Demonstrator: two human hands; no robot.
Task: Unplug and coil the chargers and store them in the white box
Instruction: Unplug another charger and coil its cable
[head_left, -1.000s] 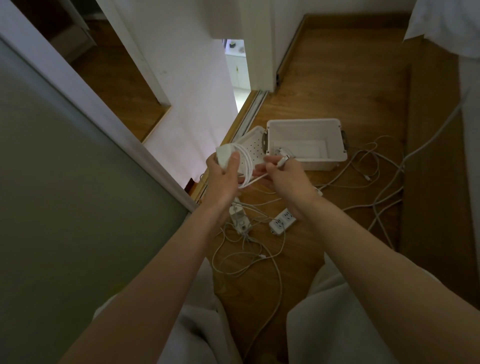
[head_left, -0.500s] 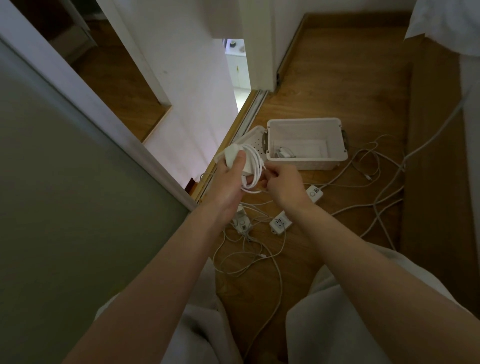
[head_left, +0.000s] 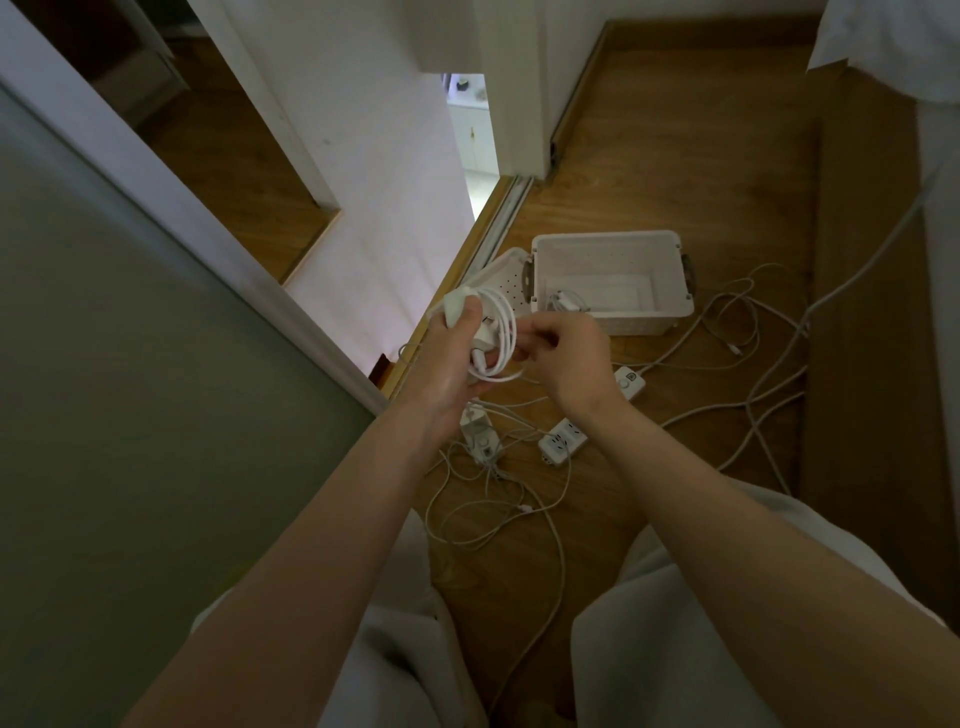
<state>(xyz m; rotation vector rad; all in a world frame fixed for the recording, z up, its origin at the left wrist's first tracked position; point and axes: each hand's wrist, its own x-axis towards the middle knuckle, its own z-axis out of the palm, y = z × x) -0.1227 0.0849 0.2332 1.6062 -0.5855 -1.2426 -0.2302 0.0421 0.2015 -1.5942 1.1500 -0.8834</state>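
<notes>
Fingers of the left hand (head_left: 445, 359) wrap a white charger (head_left: 457, 305) with its cable (head_left: 505, 332) coiled; the right hand (head_left: 571, 358) pinches the cable at the coil's edge. Both hover above the wooden floor (head_left: 675, 156), just before the open white box (head_left: 605, 238), where another coiled charger (head_left: 566, 300) lies.

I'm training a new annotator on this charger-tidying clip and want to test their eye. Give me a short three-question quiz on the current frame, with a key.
1. True or false: the white box already holds a coiled charger.
2. The left hand grips: A) a phone B) a white charger with coiled cable C) a mug.
3. Fill in: in the picture, the box's lid lies beside the box on its ____ side.
Key: 1 true; 2 B; 3 left.
</notes>
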